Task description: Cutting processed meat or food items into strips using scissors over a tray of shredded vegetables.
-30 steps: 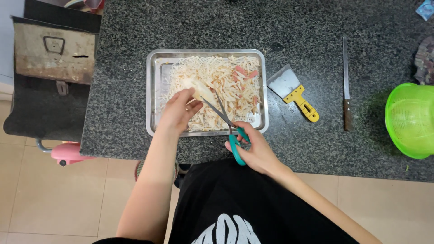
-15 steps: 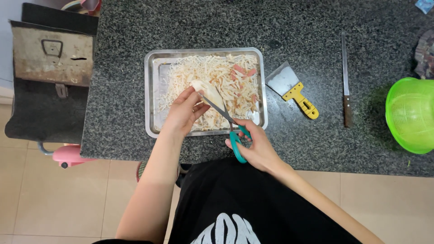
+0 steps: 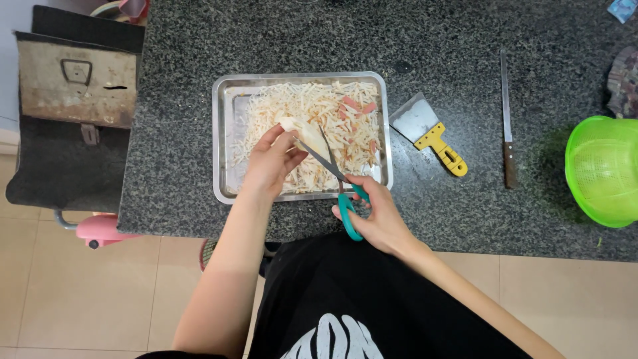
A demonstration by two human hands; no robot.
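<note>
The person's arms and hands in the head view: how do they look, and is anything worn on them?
Both forearms are bare, with no sleeves reaching them. The left hand and the right hand wear no gloves, and no rings, watch or bracelet can be seen on the fingers or wrists. The person wears a black top with a white print on the front.

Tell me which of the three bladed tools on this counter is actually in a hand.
The teal-handled scissors, held open in the right hand over the metal tray. The yellow-handled scraper and the long knife lie untouched on the counter.
</note>
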